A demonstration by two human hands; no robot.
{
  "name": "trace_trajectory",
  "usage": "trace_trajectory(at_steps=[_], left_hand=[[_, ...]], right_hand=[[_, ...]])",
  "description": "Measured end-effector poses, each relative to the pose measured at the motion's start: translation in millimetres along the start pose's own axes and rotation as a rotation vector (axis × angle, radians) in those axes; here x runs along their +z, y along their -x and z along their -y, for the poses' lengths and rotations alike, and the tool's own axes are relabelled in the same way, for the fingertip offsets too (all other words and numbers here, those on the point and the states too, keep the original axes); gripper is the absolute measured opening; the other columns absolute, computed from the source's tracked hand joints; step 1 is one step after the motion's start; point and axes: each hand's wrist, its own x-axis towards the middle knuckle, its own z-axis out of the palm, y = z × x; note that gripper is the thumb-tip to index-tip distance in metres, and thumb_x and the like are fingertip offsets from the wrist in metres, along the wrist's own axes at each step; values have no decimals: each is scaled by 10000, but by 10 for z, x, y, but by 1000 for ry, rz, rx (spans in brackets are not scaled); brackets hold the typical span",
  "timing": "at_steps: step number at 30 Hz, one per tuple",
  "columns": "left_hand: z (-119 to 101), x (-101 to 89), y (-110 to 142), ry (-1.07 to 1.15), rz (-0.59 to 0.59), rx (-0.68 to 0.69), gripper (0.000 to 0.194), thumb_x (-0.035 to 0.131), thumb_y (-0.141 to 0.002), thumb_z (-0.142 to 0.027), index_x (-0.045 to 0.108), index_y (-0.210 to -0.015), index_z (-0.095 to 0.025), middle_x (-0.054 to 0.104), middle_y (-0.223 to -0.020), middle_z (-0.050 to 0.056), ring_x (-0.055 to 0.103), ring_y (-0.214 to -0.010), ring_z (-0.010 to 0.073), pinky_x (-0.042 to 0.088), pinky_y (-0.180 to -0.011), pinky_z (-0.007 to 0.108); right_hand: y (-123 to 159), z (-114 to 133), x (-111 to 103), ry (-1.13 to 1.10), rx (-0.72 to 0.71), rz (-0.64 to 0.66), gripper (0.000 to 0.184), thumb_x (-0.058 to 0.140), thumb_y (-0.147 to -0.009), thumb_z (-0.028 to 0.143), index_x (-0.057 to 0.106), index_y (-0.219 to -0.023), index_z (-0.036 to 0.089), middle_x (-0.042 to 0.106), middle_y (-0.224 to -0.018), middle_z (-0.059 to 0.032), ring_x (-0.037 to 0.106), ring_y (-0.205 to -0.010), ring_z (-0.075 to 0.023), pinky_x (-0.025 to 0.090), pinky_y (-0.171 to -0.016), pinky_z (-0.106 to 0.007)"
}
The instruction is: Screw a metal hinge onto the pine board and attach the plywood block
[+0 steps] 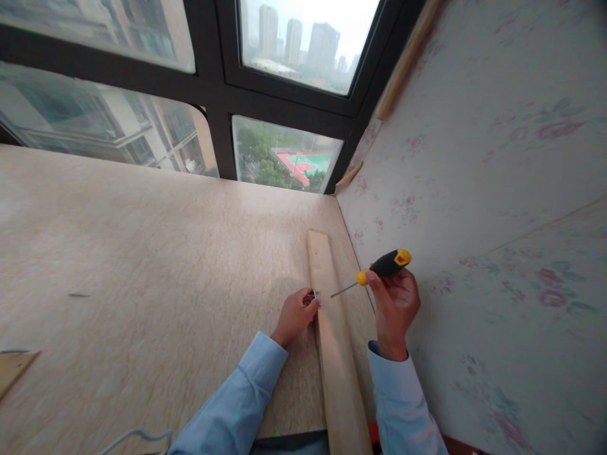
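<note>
A long wooden board (332, 341) lies on the stone-look sill, running from the front edge toward the window. At its left edge my left hand (298, 313) pinches a small metal piece (317, 294) against the wood; most of that piece is hidden by the fingers. My right hand (396, 303) is closed on a yellow and black screwdriver (386, 263) to the right of the board. The screwdriver's shaft points left and slightly down, its tip over the board and a little apart from the metal piece.
A floral-papered wall (474, 221) rises close on the right. The dark window frame (222, 126) stands behind the sill (165, 272). A thin dark object (78, 295) lies on the left, with a wooden piece (16, 371) and a grey cable (137, 433) nearer the front.
</note>
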Motion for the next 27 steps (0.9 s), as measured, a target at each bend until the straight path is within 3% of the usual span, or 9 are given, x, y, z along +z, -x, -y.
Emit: trace_trajectory(at_steps=[5,9,12,19,27], left_hand=[[-10,5,-4,19,11,-4,317,539,-841,-345,692,-1045,-156,732,-910,73,661,-705,170,499,-544,232],[-29,-2,4,15,8,-9,293,550,-837,-335,697,-1019,-159,733,-897,76,668,-734,183,513,-567,243],[-29,0,9,17,5,-9,288,550,-838,-329,697,-1018,-159,735,-895,81,672,-760,191,517,-567,238],[-51,-6,10,67,36,-27,303,537,-847,-339,706,-1016,-152,724,-923,80,673,-753,188,532,-542,238],[-99,-30,-4,159,67,-76,327,572,-843,-312,732,-1064,-132,728,-890,72,663,-710,157,554,-548,234]], right_hand=[[-122,-228,-201,366,84,189,466,722,-757,463,662,-1115,170,713,-884,-64,653,-717,-195,552,-655,-333],[-143,-509,-304,702,97,435,384,630,-785,433,699,-1056,170,727,-797,-61,658,-658,-216,514,-620,-332],[-106,-675,-330,790,131,543,292,599,-786,380,719,-966,185,739,-763,-59,682,-664,-227,497,-602,-315],[-52,-858,-350,889,104,559,239,576,-785,343,709,-898,179,729,-775,-69,676,-721,-246,473,-641,-315],[-11,-841,-388,995,38,563,249,582,-798,332,688,-951,166,701,-900,-135,652,-879,-298,489,-776,-385]])
